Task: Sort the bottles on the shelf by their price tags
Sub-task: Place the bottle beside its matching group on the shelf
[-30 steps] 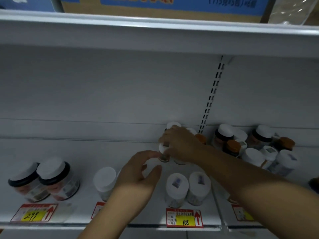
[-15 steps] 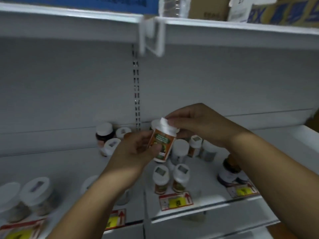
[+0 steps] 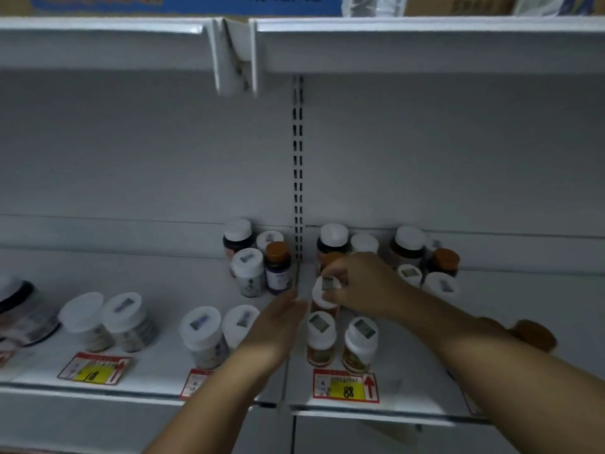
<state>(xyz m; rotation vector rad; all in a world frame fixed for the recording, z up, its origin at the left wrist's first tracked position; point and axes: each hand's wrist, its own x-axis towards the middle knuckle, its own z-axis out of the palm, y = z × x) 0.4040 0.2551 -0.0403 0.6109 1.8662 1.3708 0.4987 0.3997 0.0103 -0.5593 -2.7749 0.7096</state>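
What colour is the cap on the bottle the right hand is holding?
White, seen in the head view: bottle under the right hand.

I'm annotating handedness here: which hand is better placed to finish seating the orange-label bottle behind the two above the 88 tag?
Right. The right hand already grips the orange-label bottle by its white cap, directly behind the front pair. The left hand is open beside it, holding nothing.
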